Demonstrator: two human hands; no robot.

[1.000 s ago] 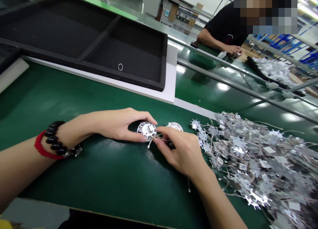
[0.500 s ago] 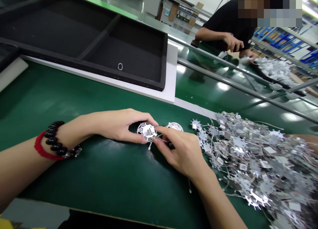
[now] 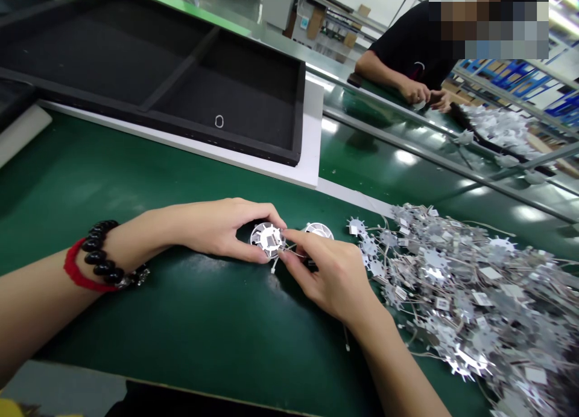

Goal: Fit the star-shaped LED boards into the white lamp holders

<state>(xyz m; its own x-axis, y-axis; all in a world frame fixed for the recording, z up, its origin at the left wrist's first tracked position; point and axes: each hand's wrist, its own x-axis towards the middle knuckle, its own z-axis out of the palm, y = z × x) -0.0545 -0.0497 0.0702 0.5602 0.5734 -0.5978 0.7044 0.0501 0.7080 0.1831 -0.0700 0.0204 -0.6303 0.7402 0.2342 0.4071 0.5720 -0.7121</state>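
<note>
My left hand [image 3: 230,229] curves its thumb and fingers around a round white housing [image 3: 254,239] on the green tabletop. On top of that housing lies a silver toothed metal plate [image 3: 272,238] with a pale block at its middle. From the right, the fingertips of my right hand [image 3: 332,272] pinch the plate's edge, close to its thin wires. A short wire with a small white connector [image 3: 273,270] hangs toward me. Partly hidden behind my right hand sits a second white ring-shaped housing [image 3: 319,230].
A heap of toothed metal plates with wires [image 3: 470,296] covers the right side. Beyond my hands stands a black divided tray [image 3: 253,142] with a small pale loop [image 3: 219,121] in it. Across a metal rail [image 3: 407,145], a co-worker [image 3: 407,55] handles parts beside white pieces [image 3: 497,127].
The metal plate has turned or tilted slightly in my fingers, while my hands stay almost in place. The co-worker's hands have come closer together and lower.
</note>
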